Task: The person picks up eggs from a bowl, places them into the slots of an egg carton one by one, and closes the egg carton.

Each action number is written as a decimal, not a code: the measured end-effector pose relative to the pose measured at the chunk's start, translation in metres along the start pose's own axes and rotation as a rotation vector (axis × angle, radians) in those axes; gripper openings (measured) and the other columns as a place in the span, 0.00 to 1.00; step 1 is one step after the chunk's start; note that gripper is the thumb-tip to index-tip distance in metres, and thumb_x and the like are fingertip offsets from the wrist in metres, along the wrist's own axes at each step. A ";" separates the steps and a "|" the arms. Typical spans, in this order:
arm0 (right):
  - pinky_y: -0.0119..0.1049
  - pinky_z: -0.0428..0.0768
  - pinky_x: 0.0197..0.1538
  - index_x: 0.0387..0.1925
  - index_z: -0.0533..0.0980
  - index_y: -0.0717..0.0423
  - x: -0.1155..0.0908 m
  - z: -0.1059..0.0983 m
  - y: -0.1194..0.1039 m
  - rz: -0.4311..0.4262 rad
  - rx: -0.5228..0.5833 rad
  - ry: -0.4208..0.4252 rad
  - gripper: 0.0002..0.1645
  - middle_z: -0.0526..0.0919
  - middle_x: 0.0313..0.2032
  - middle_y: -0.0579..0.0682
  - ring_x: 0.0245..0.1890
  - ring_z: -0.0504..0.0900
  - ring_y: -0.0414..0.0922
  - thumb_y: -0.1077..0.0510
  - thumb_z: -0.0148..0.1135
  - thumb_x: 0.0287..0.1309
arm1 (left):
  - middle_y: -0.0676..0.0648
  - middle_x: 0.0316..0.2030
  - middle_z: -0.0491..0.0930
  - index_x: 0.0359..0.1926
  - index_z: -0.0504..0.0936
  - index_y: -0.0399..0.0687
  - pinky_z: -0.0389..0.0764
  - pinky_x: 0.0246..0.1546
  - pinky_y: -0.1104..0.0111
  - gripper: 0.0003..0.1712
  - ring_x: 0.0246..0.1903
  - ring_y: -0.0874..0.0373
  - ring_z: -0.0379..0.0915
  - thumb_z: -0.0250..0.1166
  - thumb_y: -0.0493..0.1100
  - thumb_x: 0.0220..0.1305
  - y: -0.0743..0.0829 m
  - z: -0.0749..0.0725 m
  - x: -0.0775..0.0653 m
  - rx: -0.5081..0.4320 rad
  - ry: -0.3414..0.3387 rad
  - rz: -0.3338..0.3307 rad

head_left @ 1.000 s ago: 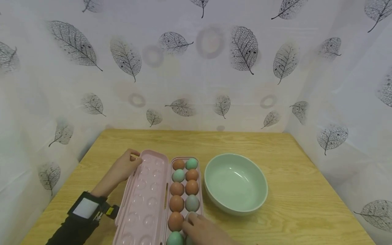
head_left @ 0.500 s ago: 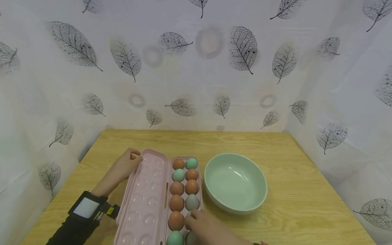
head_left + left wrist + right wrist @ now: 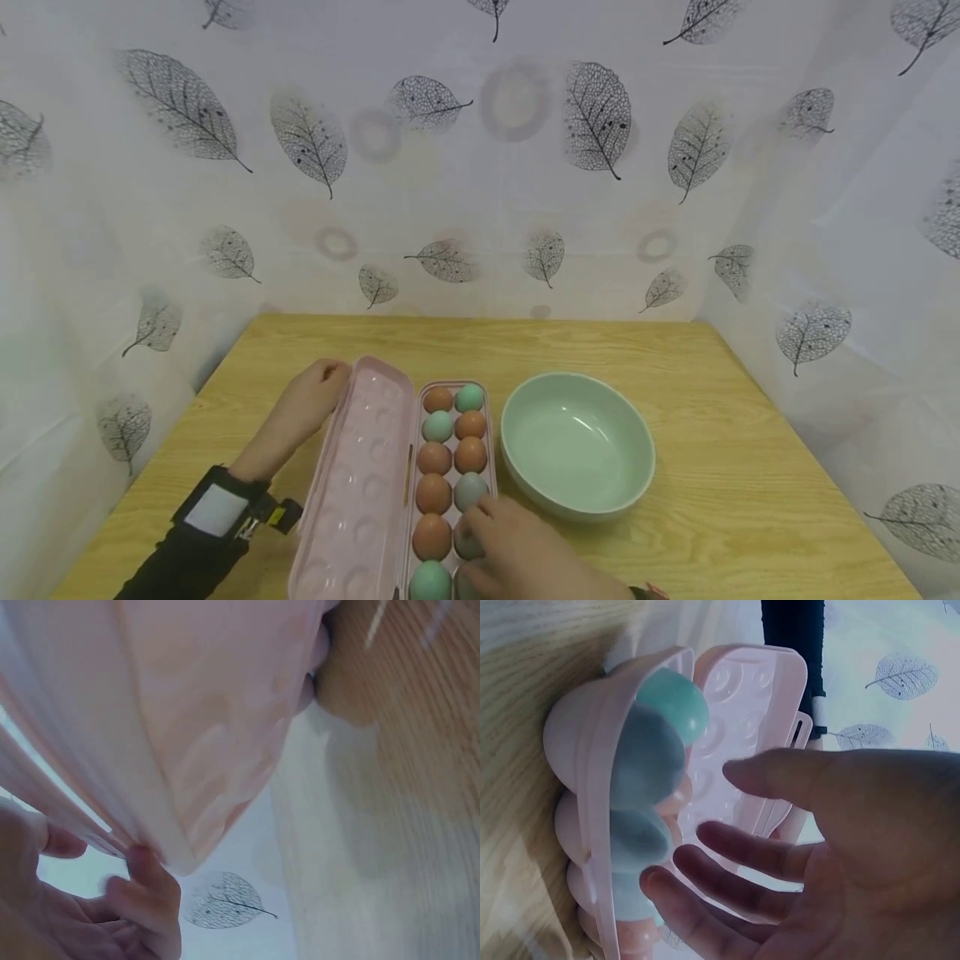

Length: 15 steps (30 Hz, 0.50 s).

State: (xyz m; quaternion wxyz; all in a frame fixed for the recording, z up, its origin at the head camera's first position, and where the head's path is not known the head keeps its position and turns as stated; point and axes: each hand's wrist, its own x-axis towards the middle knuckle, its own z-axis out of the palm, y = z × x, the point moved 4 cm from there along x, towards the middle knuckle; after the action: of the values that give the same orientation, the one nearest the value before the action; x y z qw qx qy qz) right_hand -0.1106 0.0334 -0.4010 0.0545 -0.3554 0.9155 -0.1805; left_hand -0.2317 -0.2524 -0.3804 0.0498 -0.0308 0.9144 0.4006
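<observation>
A pink egg carton lies lengthwise, its lid (image 3: 360,483) swung out to the left at a slant. Its tray (image 3: 600,795) holds two rows of brown, green and grey-blue eggs. My left hand (image 3: 307,408) grips the lid's far left corner; in the left wrist view a curled finger (image 3: 144,866) meets the lid's edge. My right hand (image 3: 525,550) hovers over the near end of the right row. The right wrist view shows its fingers spread and loosely bent, holding nothing, beside two grey-blue eggs (image 3: 649,757) and a green egg (image 3: 675,705).
A pale green bowl (image 3: 577,442) stands on the wooden table (image 3: 712,500), right of the carton. A leaf-print curtain (image 3: 480,183) surrounds the table's back and sides. A camera (image 3: 281,514) is strapped to my left wrist.
The lid has tilted up slightly and shifted right, with my left hand moving along. My right hand has drawn up a little from the near eggs and spread its fingers.
</observation>
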 end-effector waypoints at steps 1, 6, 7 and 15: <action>0.26 0.74 0.39 0.41 0.78 0.43 0.000 -0.002 0.001 0.022 -0.001 0.001 0.11 0.73 0.35 0.34 0.35 0.68 0.30 0.46 0.68 0.60 | 0.28 0.66 0.71 0.73 0.62 0.33 0.76 0.61 0.42 0.43 0.64 0.33 0.70 0.36 0.65 0.78 0.003 0.000 -0.001 0.002 0.010 0.012; 0.29 0.76 0.37 0.43 0.77 0.47 -0.002 -0.011 0.006 0.089 -0.022 0.027 0.13 0.73 0.35 0.37 0.33 0.69 0.32 0.47 0.68 0.62 | 0.30 0.66 0.72 0.73 0.63 0.35 0.73 0.64 0.41 0.37 0.64 0.34 0.70 0.39 0.60 0.79 0.017 0.004 -0.007 0.018 0.060 0.067; 0.29 0.75 0.37 0.43 0.76 0.47 -0.002 -0.013 0.007 0.094 -0.018 0.031 0.13 0.72 0.34 0.37 0.32 0.68 0.32 0.48 0.67 0.62 | 0.30 0.64 0.73 0.72 0.64 0.35 0.74 0.62 0.42 0.36 0.62 0.34 0.72 0.39 0.58 0.79 0.020 0.005 -0.008 0.022 0.073 0.081; 0.30 0.75 0.36 0.44 0.75 0.48 -0.007 -0.014 0.013 0.132 0.022 0.047 0.11 0.70 0.35 0.37 0.31 0.66 0.32 0.48 0.64 0.65 | 0.34 0.57 0.78 0.69 0.67 0.34 0.79 0.57 0.46 0.30 0.56 0.40 0.77 0.46 0.51 0.78 0.042 0.018 -0.019 0.063 0.200 0.214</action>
State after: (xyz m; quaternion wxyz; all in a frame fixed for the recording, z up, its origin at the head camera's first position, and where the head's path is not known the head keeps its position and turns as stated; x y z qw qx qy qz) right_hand -0.1170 0.0508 -0.3925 0.0487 -0.2894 0.9359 -0.1947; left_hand -0.2161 -0.2105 -0.3600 -0.0835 0.0285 0.9249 0.3698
